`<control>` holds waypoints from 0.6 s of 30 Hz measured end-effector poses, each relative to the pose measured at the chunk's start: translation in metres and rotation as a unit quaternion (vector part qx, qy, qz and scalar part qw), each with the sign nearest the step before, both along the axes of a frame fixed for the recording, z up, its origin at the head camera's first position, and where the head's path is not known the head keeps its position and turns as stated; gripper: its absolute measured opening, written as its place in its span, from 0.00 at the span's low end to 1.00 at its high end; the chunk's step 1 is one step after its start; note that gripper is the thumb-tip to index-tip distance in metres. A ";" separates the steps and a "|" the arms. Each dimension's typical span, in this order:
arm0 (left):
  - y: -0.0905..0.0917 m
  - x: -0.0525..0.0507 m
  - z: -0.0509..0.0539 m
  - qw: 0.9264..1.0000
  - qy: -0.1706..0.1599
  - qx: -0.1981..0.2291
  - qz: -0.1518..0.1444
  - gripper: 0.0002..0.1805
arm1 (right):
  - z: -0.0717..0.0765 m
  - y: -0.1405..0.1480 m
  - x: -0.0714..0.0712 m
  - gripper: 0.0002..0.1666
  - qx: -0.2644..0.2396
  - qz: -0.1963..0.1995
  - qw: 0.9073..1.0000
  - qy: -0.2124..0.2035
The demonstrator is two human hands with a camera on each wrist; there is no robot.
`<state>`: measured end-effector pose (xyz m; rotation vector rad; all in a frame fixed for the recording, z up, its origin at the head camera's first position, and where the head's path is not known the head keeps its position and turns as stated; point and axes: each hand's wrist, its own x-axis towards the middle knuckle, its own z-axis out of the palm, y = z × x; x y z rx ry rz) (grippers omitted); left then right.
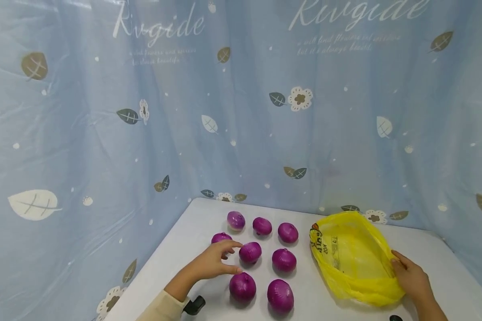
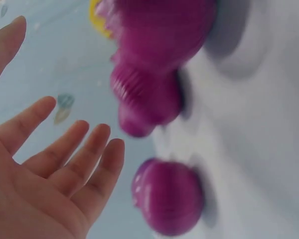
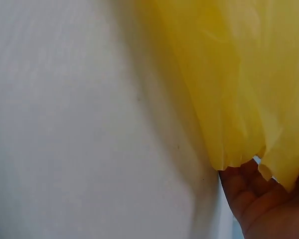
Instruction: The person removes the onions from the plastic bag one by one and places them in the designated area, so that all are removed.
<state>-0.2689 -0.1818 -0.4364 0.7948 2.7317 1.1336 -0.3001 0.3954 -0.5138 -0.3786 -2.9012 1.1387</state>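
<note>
Several purple onions stand in loose rows on the white table. My left hand [image 1: 213, 262] reaches over them, its fingers spread near the middle onion [image 1: 250, 253] and its thumb just above a front onion [image 1: 243, 287]. In the left wrist view the left palm [image 2: 45, 191] holds nothing, and a gap shows between it and the onion [image 2: 172, 196] beside it. At the right, my right hand [image 1: 414, 277] grips the rim of a yellow plastic bag [image 1: 357, 254], whose mouth gapes. The right wrist view shows the bag's edge [image 3: 239, 99] between thumb and fingers.
More onions stand in the back row [image 1: 262, 226] and at the front [image 1: 280, 296]. One onion [image 1: 221, 237] is partly behind the left hand. A blue patterned curtain [image 1: 249, 133] hangs round the white table [image 1: 184, 236].
</note>
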 end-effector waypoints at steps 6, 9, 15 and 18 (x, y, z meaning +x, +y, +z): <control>-0.018 -0.010 0.006 0.997 0.050 -0.023 0.046 0.39 | 0.009 0.003 0.003 0.45 0.036 0.038 0.998 0.018; -0.019 -0.014 0.003 0.996 0.059 -0.036 0.058 0.41 | 0.021 0.009 0.005 0.45 0.067 0.055 0.995 0.044; -0.025 -0.015 -0.007 0.988 0.090 -0.073 0.098 0.43 | 0.050 0.005 0.006 0.43 0.119 0.084 0.986 0.083; -0.028 -0.016 -0.010 0.981 0.124 -0.103 0.107 0.42 | 0.061 -0.001 0.007 0.42 0.152 0.087 0.980 0.096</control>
